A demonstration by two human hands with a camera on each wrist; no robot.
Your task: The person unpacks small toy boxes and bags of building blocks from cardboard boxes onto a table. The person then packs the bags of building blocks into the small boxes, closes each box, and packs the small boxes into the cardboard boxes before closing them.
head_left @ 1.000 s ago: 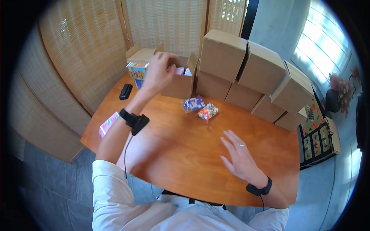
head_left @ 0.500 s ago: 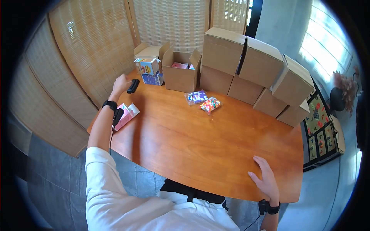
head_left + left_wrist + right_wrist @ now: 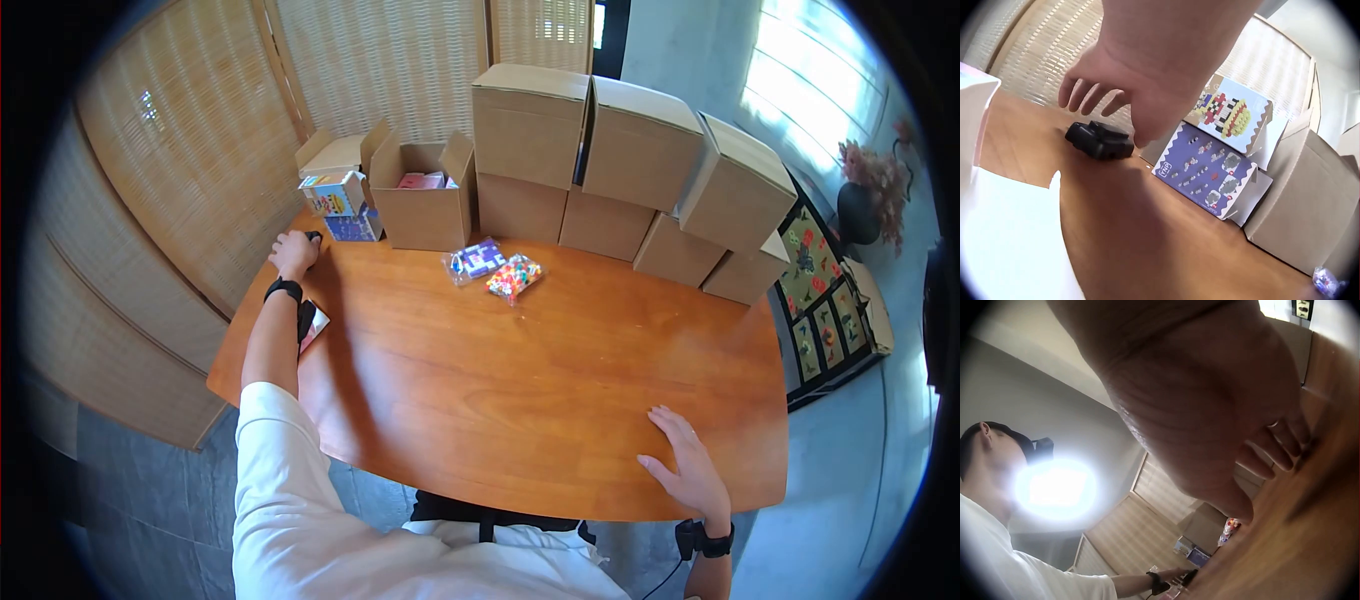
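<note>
My left hand (image 3: 294,254) reaches to the far left of the table, beside a small black block-shaped object (image 3: 1100,140). In the left wrist view its fingers arch loosely over that object, with a gap showing between them and it. A pink box with a white flap (image 3: 313,328) lies under the left wrist, partly hidden by it. My right hand (image 3: 688,470) rests near the table's right front, fingers extended and nothing held; the right wrist view shows its fingertips right at the tabletop.
A printed burger box (image 3: 1225,109) sits on a purple box (image 3: 1204,169) at the back left. Beside them stands an open cardboard box (image 3: 425,215) with pink packs inside. Stacked cartons (image 3: 530,120) line the back. A purple-patterned packet (image 3: 480,260) and a bag of colourful pieces (image 3: 516,277) lie mid-table.
My left hand has come from over the open cardboard box down to the black object at the left. The right hand has moved toward the table's right front and settled there.
</note>
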